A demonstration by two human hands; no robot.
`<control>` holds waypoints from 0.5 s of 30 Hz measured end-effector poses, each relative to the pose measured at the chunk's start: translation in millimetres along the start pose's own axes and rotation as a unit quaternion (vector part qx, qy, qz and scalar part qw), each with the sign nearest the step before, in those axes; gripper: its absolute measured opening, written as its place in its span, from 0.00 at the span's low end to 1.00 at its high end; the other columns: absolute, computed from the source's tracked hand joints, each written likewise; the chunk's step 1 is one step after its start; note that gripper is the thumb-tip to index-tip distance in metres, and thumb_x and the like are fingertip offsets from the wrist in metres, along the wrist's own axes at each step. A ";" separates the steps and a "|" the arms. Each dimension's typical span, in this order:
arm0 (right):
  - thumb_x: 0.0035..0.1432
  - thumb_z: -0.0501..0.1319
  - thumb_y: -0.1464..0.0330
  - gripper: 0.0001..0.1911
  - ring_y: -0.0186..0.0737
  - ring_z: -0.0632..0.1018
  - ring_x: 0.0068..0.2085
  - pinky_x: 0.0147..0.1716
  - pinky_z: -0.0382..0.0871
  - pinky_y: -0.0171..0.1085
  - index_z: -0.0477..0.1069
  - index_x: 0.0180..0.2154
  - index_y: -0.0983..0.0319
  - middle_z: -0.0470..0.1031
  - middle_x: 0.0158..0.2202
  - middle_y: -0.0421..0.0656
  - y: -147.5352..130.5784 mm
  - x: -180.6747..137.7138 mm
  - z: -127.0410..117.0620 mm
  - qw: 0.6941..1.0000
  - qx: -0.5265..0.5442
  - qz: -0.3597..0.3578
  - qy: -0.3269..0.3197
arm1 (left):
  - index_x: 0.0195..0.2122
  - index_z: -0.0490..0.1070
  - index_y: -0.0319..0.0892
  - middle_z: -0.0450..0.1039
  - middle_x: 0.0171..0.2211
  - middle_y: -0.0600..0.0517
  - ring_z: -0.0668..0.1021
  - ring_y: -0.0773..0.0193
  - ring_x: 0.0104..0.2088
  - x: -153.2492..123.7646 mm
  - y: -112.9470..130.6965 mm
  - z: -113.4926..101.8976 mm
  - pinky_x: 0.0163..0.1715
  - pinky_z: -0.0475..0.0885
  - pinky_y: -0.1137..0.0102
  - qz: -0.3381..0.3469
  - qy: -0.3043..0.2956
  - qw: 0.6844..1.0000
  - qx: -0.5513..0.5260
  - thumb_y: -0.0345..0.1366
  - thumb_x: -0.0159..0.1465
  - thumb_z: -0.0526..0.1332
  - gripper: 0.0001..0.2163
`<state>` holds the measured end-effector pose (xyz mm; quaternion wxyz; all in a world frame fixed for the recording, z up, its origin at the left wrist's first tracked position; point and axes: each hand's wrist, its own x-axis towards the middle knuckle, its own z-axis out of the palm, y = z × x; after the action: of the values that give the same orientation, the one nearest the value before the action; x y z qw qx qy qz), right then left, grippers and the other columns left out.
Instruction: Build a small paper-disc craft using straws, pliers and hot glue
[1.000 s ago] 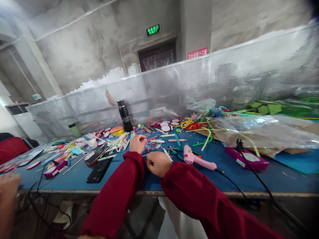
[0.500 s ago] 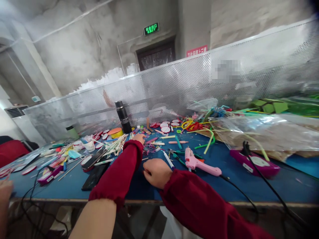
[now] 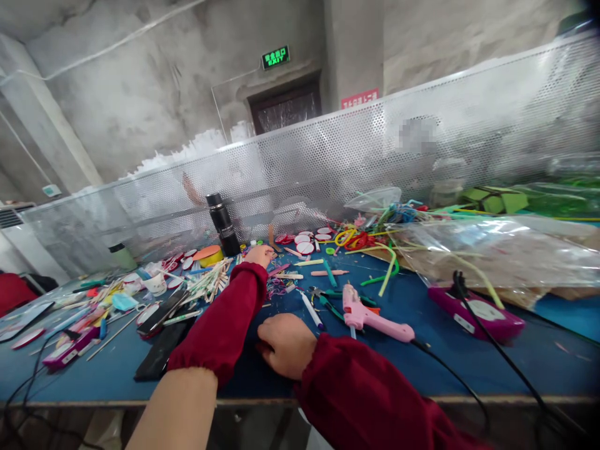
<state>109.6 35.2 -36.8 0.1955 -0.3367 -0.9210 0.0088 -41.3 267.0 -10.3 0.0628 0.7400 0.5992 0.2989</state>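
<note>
My left hand [image 3: 260, 255] stretches forward into the small craft pieces, below the black thermos [image 3: 224, 225]. Its fingers are bent together, and whatever they grip is too small to tell. Just in front of it lie a pink-purple stick [image 3: 278, 270] and a tangle of coloured strings [image 3: 281, 286]. My right hand [image 3: 288, 345] rests near the table's front edge with its fingers curled under, hiding any contents. Beside it lie a white marker pen [image 3: 310, 309], green-handled pliers [image 3: 328, 304] and a pink glue gun [image 3: 372, 315].
On the left are a black phone [image 3: 159, 350], a bundle of paper sticks [image 3: 213, 281] and a purple box [image 3: 71, 349] with a cable. To the right, another purple box [image 3: 475, 315] lies beside a clear plastic sheet [image 3: 506, 250]. A perforated metal panel [image 3: 300, 169] stands behind.
The view has shifted slightly, and things on the table's left side appear lower and further left. My left hand stays among the small pieces; my right hand remains curled near the edge.
</note>
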 end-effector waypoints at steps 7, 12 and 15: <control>0.61 0.56 0.60 0.15 0.46 0.78 0.36 0.31 0.63 0.42 0.77 0.38 0.62 0.81 0.36 0.49 0.3 -1.6 -3.8 1.000 -0.015 0.001 -0.004 | 0.38 0.81 0.47 0.82 0.41 0.48 0.81 0.56 0.42 14.0 38.1 3.3 0.46 0.72 0.66 0.018 -0.005 0.999 0.039 0.35 0.60 0.65 0.07; 0.59 0.58 0.60 0.13 0.48 0.79 0.36 0.31 0.64 0.43 0.77 0.36 0.60 0.81 0.36 0.48 -2.2 -3.8 0.5 1.000 -0.013 -0.009 0.004 | 0.41 0.80 0.47 0.81 0.44 0.47 0.80 0.55 0.46 45.1 35.5 15.1 0.49 0.71 0.65 0.009 -0.023 0.997 0.073 0.33 0.61 0.65 0.08; 0.58 0.59 0.60 0.11 0.48 0.80 0.36 0.31 0.66 0.43 0.77 0.35 0.58 0.82 0.36 0.47 -7.2 -4.0 6.2 1.000 -0.010 0.010 0.004 | 0.44 0.79 0.45 0.80 0.47 0.45 0.78 0.55 0.50 67.8 23.4 19.4 0.54 0.70 0.65 -0.006 -0.036 0.995 0.095 0.32 0.60 0.66 0.10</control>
<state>105.7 27.9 -42.9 0.1963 -0.3474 -0.9170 0.0003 -4.3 328.4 9.4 0.0155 0.7494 0.6265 0.2135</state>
